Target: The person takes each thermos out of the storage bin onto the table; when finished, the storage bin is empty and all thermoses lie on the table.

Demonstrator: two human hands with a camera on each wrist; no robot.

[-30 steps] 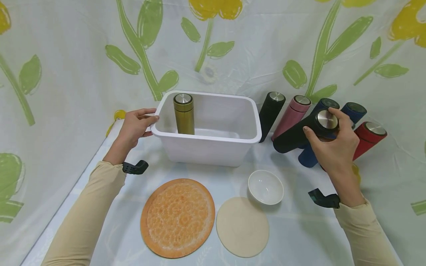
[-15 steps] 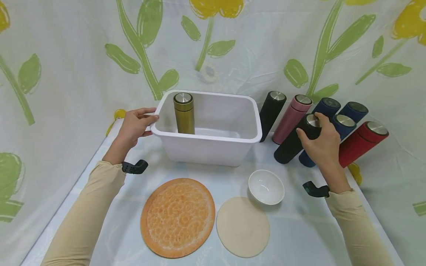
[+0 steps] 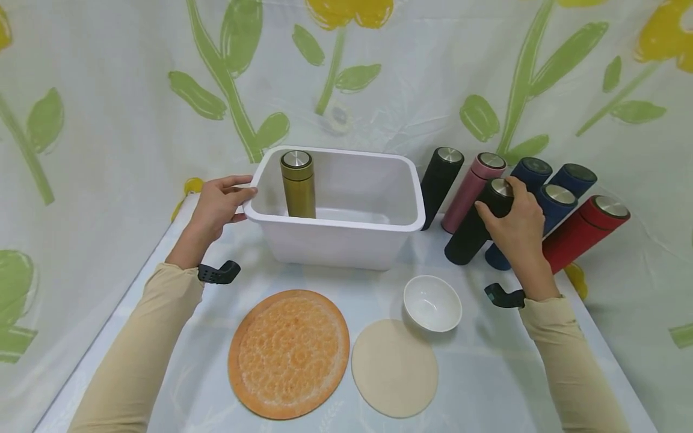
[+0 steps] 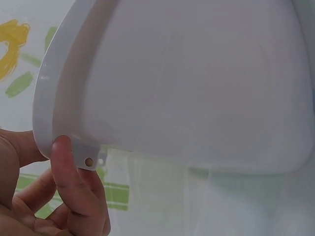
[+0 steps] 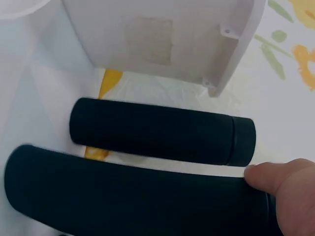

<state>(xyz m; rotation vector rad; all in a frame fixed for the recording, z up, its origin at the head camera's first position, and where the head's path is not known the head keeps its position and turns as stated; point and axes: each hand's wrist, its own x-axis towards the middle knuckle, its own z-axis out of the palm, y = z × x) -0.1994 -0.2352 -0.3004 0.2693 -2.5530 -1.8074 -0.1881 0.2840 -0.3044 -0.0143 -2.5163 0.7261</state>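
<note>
My right hand (image 3: 517,231) grips a black thermos bottle (image 3: 468,231) near its silver-topped lid, thumb on the near side and fingers on the far side. The bottle stands tilted at the front of a bottle group; the right wrist view shows the thumb (image 5: 266,178) against its upper body. A second black bottle (image 3: 441,183) leans beside the white tub (image 3: 335,224). At the tub's left end, my left hand (image 3: 216,204) pinches the rim, with a finger (image 4: 66,164) over the lip in the left wrist view. Inside the tub stands a gold thermos bottle (image 3: 299,195).
Around the right hand stand a pink bottle (image 3: 472,192), several blue bottles (image 3: 556,207) and a leaning red bottle (image 3: 585,234). In front lie an orange-brown round board (image 3: 289,355), a pale disc (image 3: 395,370) and a white bowl (image 3: 433,304). A flowered curtain rises behind.
My right hand has brought the black bottle left and into a more upright tilt, uncovering the blue and red bottles. My left hand has stayed at the tub's rim.
</note>
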